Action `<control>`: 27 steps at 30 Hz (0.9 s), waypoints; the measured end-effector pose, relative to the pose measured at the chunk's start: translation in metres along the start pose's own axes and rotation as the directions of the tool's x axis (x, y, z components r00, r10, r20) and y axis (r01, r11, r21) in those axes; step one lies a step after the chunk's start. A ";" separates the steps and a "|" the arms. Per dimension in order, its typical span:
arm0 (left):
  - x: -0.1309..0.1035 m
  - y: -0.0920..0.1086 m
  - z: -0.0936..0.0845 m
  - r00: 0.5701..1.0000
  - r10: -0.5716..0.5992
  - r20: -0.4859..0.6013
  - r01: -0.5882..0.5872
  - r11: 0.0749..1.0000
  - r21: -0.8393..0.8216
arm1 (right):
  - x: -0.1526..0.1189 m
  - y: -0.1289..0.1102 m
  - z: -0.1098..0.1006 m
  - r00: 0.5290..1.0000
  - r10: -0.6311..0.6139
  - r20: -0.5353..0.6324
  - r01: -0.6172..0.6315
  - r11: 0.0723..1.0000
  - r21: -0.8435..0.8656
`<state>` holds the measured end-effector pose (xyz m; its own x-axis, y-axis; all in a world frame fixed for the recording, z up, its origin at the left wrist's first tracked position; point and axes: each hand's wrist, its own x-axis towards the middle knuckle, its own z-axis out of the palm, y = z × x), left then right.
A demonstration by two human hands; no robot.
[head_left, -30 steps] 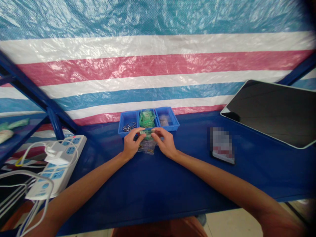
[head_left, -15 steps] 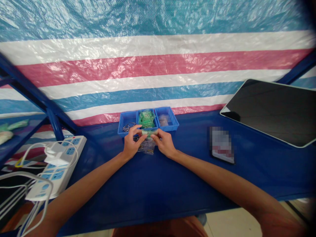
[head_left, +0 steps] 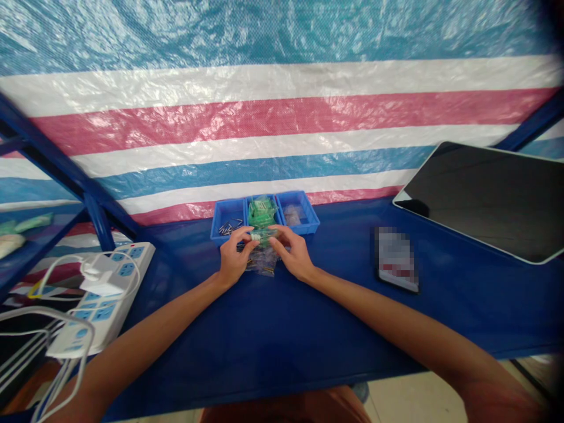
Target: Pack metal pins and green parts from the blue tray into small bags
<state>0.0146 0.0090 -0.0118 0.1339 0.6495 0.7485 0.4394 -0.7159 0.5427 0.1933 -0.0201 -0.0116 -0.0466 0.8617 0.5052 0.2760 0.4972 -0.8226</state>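
Note:
Between them, my left hand [head_left: 233, 259] and my right hand [head_left: 296, 257] pinch a small clear plastic bag [head_left: 263, 236] with something green inside. Thumbs and fingertips grip it at its two sides, just in front of the blue bins. Beneath it on the table lie clear bags [head_left: 264, 262] with small metal pieces in them, partly hidden by my left hand. Green bagged packets [head_left: 263, 212] fill the middle bin. In the left bin are loose metal screws or pins [head_left: 230, 227], too small to tell which. Clear bags [head_left: 292, 214] lie in the right bin.
The joined blue bins [head_left: 311, 222] stand at the back of the blue table [head_left: 264, 335]. A phone-like device [head_left: 396, 258], blurred, lies to the right, before a dark-screened monitor [head_left: 484, 200]. On the left is a power strip [head_left: 127, 294] with white cables [head_left: 88, 329]. Striped sheeting hangs behind.
My right fingers have shifted slightly inward and up along the green bag, which now looks more bunched between the hands. The bins and other things stay put.

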 end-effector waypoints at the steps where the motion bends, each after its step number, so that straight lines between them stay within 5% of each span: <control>1: 0.000 0.000 0.000 1.000 0.000 -0.002 0.000 1.000 0.005 | 0.000 0.000 0.000 1.000 0.005 -0.010 -0.005 1.000 0.017; 13: -0.001 0.003 -0.002 1.000 -0.018 0.016 0.018 1.000 -0.015 | -0.001 0.004 0.000 0.983 -0.183 0.034 0.185 0.981 -0.060; 21: 0.005 0.015 -0.010 0.973 0.035 0.227 -0.021 0.998 -0.065 | -0.001 0.000 -0.001 0.991 -0.117 -0.072 0.105 0.984 -0.145; 27: 0.007 0.016 -0.005 0.986 0.044 0.159 -0.045 0.999 0.002 | -0.001 -0.001 0.000 0.988 -0.134 -0.075 0.118 0.975 -0.187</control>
<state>0.0178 0.0010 0.0041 0.2926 0.6496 0.7017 0.4345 -0.7440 0.5076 0.1927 -0.0212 -0.0112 -0.0110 0.7772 0.6291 0.4430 0.5678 -0.6938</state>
